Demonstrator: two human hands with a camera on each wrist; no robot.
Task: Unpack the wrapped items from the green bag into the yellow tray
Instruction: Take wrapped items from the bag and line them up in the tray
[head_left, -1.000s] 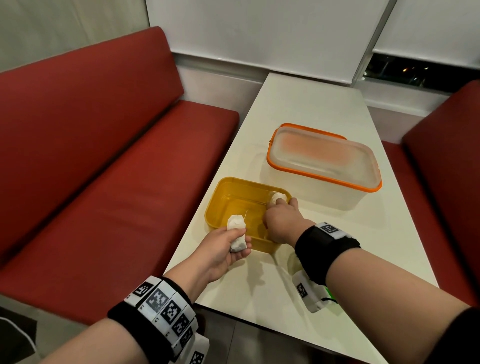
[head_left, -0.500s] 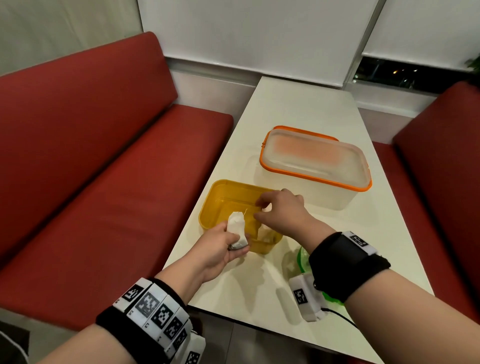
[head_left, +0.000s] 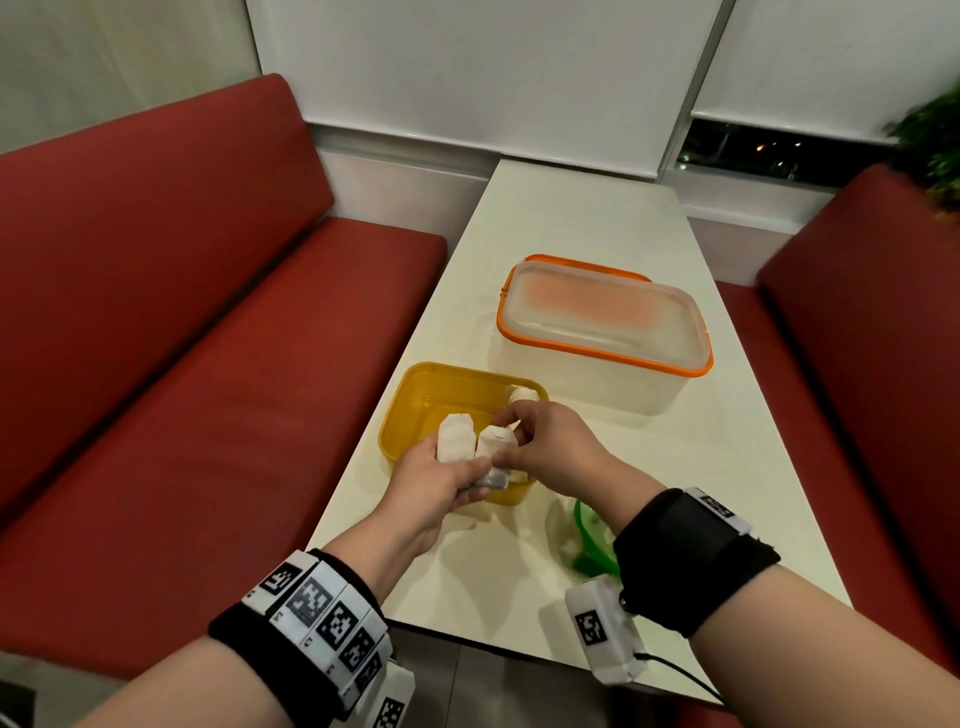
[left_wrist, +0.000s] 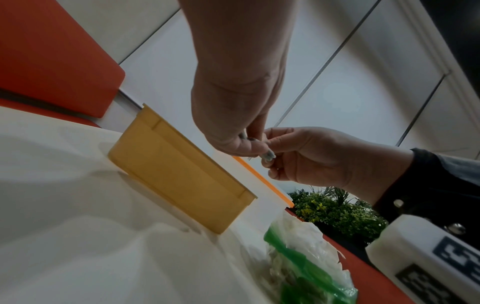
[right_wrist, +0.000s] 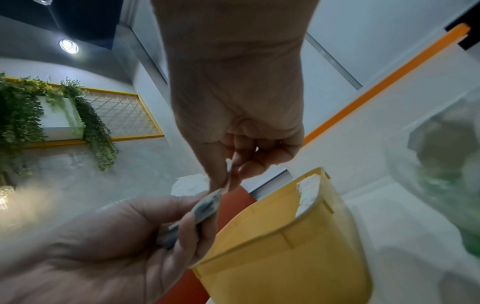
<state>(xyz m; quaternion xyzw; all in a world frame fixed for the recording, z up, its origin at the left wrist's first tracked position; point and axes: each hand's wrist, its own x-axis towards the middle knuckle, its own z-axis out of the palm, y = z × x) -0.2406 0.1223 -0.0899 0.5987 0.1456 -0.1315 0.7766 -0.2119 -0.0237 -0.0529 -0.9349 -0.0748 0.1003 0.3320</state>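
Above the near edge of the yellow tray (head_left: 410, 410), my left hand (head_left: 467, 462) grips two white wrapped items (head_left: 454, 440). My right hand (head_left: 506, 439) meets it from the right and pinches the right-hand item (head_left: 492, 442) between thumb and fingers. In the right wrist view the right hand's fingertips (right_wrist: 233, 174) nip a wrapper's edge, held by my left hand (right_wrist: 145, 232). Another wrapped item (head_left: 523, 396) lies in the tray's far right corner. The green bag (head_left: 592, 535) lies on the table, mostly hidden by my right wrist; the left wrist view shows this bag (left_wrist: 298, 265) holding more white wrapped items.
A large clear box with an orange-rimmed lid (head_left: 602, 322) stands just behind the tray. The white table (head_left: 582, 218) is narrow, with red benches on the left (head_left: 208, 364) and right (head_left: 857, 338). Its near edge runs just under my wrists.
My right hand has let go of a wrapped item in the tray's far right corner and come back to the left hand, where it now pinches another item. The left hand has risen slightly.
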